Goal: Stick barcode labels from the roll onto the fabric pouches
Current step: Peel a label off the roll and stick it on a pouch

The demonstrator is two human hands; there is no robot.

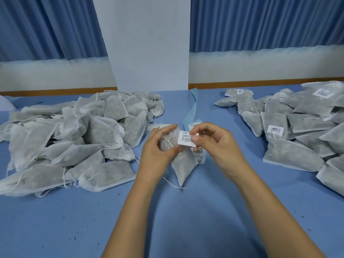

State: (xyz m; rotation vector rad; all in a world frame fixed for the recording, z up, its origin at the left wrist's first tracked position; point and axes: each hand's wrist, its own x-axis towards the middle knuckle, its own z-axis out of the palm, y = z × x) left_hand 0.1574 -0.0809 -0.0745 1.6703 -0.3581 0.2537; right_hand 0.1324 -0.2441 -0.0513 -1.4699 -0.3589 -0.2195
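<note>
Right at the centre, the right hand (pixel 214 144) pinches a white barcode label (pixel 186 139) by its right edge between thumb and forefinger, with the other fingers loosely curled above. The label lies against the upper front of a grey fabric pouch (pixel 183 164); whether it is fully pressed down cannot be told. The left hand (pixel 158 149) grips this pouch from the left, its fingers wrapped round the gathered top and its thumb on the front beside the white drawstring. The pouch hangs tilted, with its lower corner down near the blue table (pixel 186 220) and a loose end of string trailing there.

Just behind and under the hands runs the label strip (pixel 192 107), a pale blue backing that stretches away towards the white pillar (pixel 149 43). More barcode labels sit on it close to the right hand.

To the left, well apart from the hands, lies a big heap of plain pouches (pixel 74 136) with their strings tangled. To the right lies a second heap of labelled pouches (pixel 297 127), several of which show white barcode labels. Small dark specks dot the table near the forearms. Blue curtains (pixel 46 25) hang behind on both sides of the pillar.
</note>
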